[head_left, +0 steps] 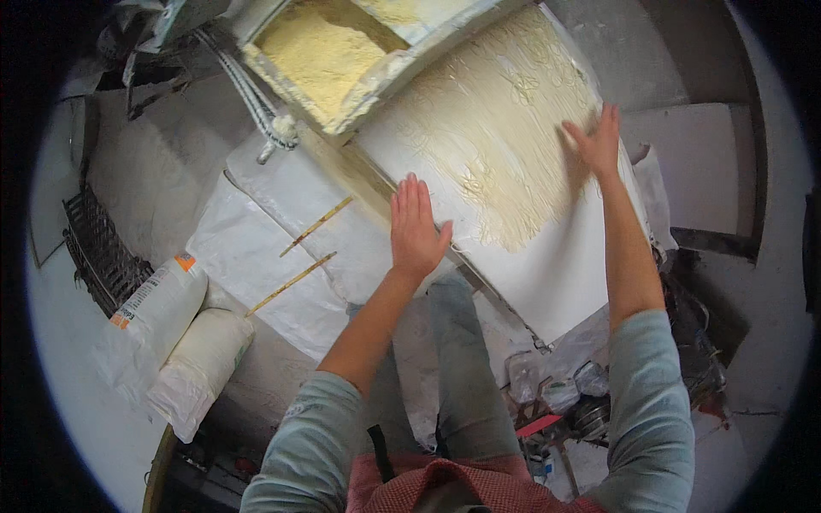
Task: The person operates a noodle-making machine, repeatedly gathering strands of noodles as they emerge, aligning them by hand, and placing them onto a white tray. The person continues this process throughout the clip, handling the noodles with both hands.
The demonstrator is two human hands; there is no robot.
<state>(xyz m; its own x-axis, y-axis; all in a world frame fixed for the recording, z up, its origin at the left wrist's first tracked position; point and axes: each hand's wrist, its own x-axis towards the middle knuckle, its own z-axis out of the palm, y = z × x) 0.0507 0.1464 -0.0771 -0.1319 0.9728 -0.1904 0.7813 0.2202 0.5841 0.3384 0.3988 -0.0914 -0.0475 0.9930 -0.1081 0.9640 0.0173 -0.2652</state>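
Thin pale noodle strands (505, 145) lie spread in long rows on a white board (547, 286) ahead and to the right. My left hand (416, 229) is open, fingers stretched and close together, by the board's left edge. Whether it touches that edge I cannot tell. Over on the other side, my right hand (600, 147) is open with its thumb apart, at the right margin of the noodles. Neither hand holds anything.
A wooden trough (402, 75) with yellow flour (321, 68) stands at the far end. Two thin sticks (315, 227) rest on white sheeting (256, 248) to the left, near two filled sacks (205, 359). Rope (248, 90) hangs beside the trough. Clutter, including plastic containers (560, 393), sits below the board.
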